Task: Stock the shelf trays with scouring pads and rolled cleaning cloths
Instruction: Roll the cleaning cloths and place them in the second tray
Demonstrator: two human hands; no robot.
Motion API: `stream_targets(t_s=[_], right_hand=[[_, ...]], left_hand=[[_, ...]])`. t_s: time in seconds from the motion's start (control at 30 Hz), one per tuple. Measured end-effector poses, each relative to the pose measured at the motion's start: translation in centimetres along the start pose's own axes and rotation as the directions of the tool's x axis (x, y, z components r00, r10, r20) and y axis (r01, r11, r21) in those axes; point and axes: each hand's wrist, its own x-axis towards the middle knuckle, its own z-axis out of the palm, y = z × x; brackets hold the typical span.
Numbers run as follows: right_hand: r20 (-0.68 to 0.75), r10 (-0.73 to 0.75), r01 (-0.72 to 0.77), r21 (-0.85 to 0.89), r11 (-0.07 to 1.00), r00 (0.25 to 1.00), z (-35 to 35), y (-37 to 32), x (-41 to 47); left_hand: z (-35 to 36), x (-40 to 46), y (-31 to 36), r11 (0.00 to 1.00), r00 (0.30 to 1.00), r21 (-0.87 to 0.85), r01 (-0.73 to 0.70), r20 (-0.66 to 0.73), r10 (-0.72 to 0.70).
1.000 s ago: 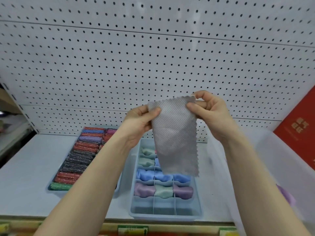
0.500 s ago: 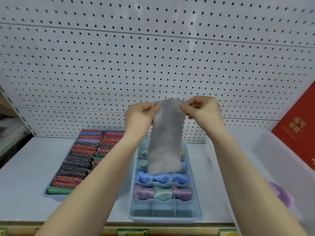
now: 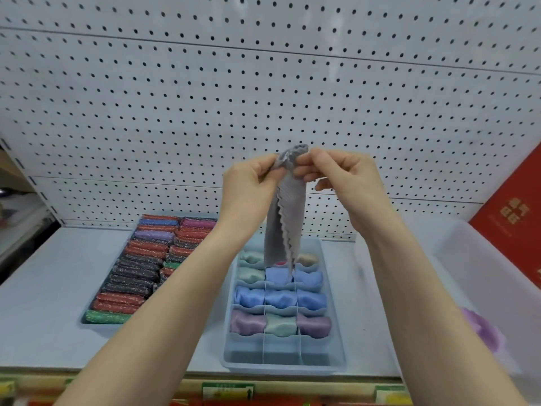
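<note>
On the shelf (image 3: pixel 44 303), a pad tray (image 3: pixel 87 325) sits at nine o'clock of the divided cloth tray (image 3: pixel 336 347). Above it, left hand (image 3: pixel 248 186) and right hand (image 3: pixel 348 177) pinch the grey cloth (image 3: pixel 282 230) by its bunched top; it hangs toward six o'clock.

This is looking like a shop aisle: a white perforated back panel (image 3: pixel 263 83) is rising behind a pale shelf (image 3: pixel 44 303), and price-label strips (image 3: pixel 228 391) are running along its front edge. Goods are sitting in display trays, glittery scouring pads (image 3: pixel 140 276) in one, rolled cleaning cloths (image 3: pixel 281 298) in a divided tray (image 3: pixel 336 347) beside it.
</note>
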Motion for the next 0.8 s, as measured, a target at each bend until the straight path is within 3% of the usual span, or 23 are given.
stream_targets(t_s=[0.1,0.23,0.3,0.5,0.63,0.7,0.8], right_hand=[[-0.019,0.009,-0.008,0.026,1.0,1.0,-1.6,1.8,-0.4],[0.363,0.121,-0.151,0.053,0.987,0.924,-1.5,5.0,-1.9],[0.415,0.105,-0.168,0.116,0.979,0.904,-0.7,5.4,-2.3],[0.263,0.165,-0.224,0.212,0.951,0.951,1.3,5.3,-2.2],[0.143,0.27,-0.297,0.219,0.929,0.952,1.3,6.4,-2.6],[0.105,0.343,-0.358,0.202,0.912,0.933,1.2,7.3,-3.1],[0.098,0.437,-0.448,0.16,0.88,0.894,1.1,8.6,-3.6]], left_hand=[[-0.7,0.5,0.3,0.99,0.997,-0.123,0.076,0.025,-0.073],[-1.5,1.3,1.4,0.942,0.989,-0.306,0.139,0.087,-0.118],[-1.8,1.5,1.9,0.919,0.987,-0.362,0.156,0.104,-0.126],[-2.6,1.8,1.8,0.816,0.943,-0.473,0.332,0.181,-0.278],[-2.0,-1.1,-1.7,0.807,0.816,-0.223,0.546,0.358,-0.454],[-1.1,-2.8,-3.8,0.798,0.786,-0.148,0.585,0.348,-0.511],[0.0,-3.7,-5.8,0.764,0.773,-0.17,0.623,0.282,-0.568]])
